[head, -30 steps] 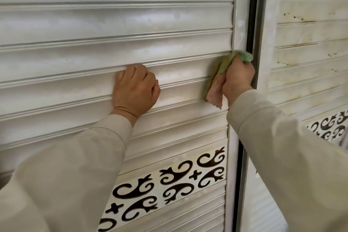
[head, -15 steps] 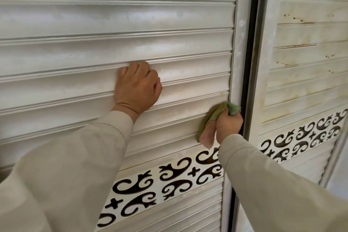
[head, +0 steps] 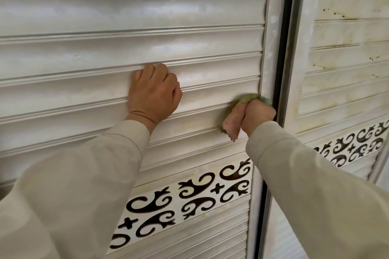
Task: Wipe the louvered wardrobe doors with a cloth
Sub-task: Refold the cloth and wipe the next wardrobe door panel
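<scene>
Nearest the camera, two pale sleeves (head: 69, 185) are reaching up toward the near wardrobe door (head: 126, 12). Beyond them, the left hand (head: 152, 95) is resting against a slat with its fingers curled under and holding nothing, probably bracing the door so it is not shifting under pressure. The right hand (head: 257, 114) is gripping a bunched cloth (head: 235, 120) (green on one side, pinkish on the other), its grip closing tightly around the wad and pressing it onto a slat right beside the door's right stile (head: 269, 48), likely so the folded edge is getting into the grooves. Farther off, the second louvered door (head: 345, 65) is showing brown specks and streaks, so it is looking unwiped.
</scene>
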The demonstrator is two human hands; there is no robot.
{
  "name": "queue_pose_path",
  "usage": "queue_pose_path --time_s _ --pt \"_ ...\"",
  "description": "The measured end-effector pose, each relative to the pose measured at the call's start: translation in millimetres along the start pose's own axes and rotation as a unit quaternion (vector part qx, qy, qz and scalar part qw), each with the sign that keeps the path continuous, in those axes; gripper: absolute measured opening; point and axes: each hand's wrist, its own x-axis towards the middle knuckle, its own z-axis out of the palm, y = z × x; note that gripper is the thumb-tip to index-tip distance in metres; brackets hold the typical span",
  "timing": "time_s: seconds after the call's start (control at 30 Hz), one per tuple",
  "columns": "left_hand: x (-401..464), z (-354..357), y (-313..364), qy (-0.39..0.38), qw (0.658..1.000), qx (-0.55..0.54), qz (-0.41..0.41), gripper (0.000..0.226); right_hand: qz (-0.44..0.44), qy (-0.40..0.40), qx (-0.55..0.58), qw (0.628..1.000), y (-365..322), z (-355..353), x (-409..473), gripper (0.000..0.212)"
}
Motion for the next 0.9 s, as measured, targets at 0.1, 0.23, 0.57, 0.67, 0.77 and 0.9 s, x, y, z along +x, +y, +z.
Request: queue_pose_path --time_s 0.1,0.23,0.57,0.67,0.77,0.9 --pt "0 1 1 0.001 1.0 0.005 -0.002 0.021 -0.034 0.017 -0.033 0.999 -2 -1 3 0.028" --pt "2 3 2 -0.005 1.0 0.014 -0.008 0.02 -0.035 -0.044 -0.054 0.997 20 3 -10 0.021" --pt "3 -1 5 -0.019 1.0 -0.016 -0.017 0.019 0.04 0.071 -0.01 0.997 -1 -10 -11 0.034" --pt "4 -3 6 -0.051 0.998 -0.029 -0.019 0.02 0.067 0.041 -0.034 0.996 29 -14 -23 0.042" --pt "7 -7 6 -0.082 0.995 -0.044 -0.019 0.022 0.022 0.058 -0.09 0.994 63 -21 -21 0.036" --pt "8 -17 7 -0.128 0.989 -0.074 -0.027 0.023 0.038 0.022 -0.141 0.989 68 -26 -26 0.033"
